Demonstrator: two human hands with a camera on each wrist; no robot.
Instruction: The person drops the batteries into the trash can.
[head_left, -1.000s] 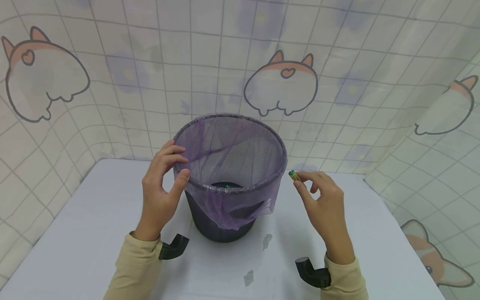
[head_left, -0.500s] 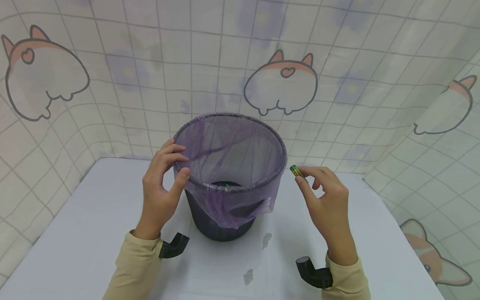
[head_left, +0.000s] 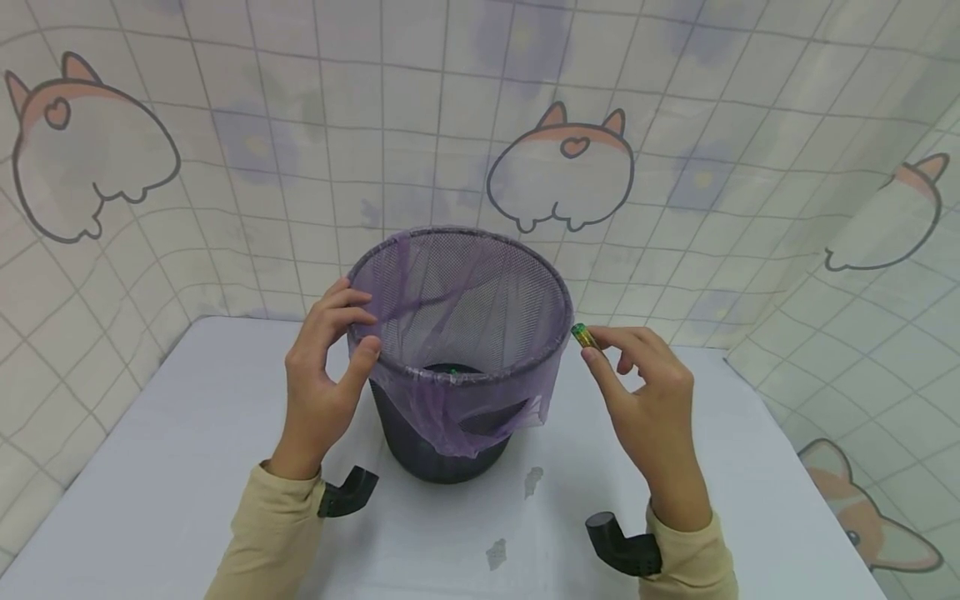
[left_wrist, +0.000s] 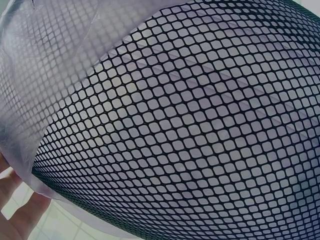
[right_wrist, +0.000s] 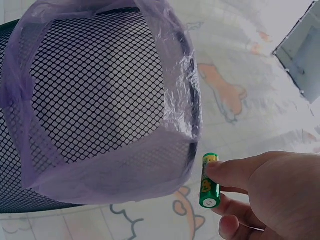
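Note:
A dark mesh wastebasket (head_left: 442,454) stands on the table, lined with a translucent purple bag (head_left: 450,417) folded over its rim. My left hand (head_left: 322,375) holds the basket's left rim, fingers bent over the edge and thumb at the front. In the left wrist view, its fingers (left_wrist: 30,215) show at the bag's edge. My right hand (head_left: 648,392) pinches a small green and gold battery (head_left: 584,336) between thumb and fingers, just outside the right rim. The right wrist view shows the battery (right_wrist: 209,182) beside the bag-covered rim. Something small and green (head_left: 454,372) shows inside the basket.
The white table (head_left: 187,467) carries two grey patches, one of them (head_left: 497,554) near the front. A tile-patterned curtain (head_left: 420,125) with cartoon corgis encloses the back and sides. Black curved mounts (head_left: 626,546) sit on both wrists.
My right hand has risen slightly with the battery, first drifting right and then back left to the basket's rim. My left hand and the basket have stayed put.

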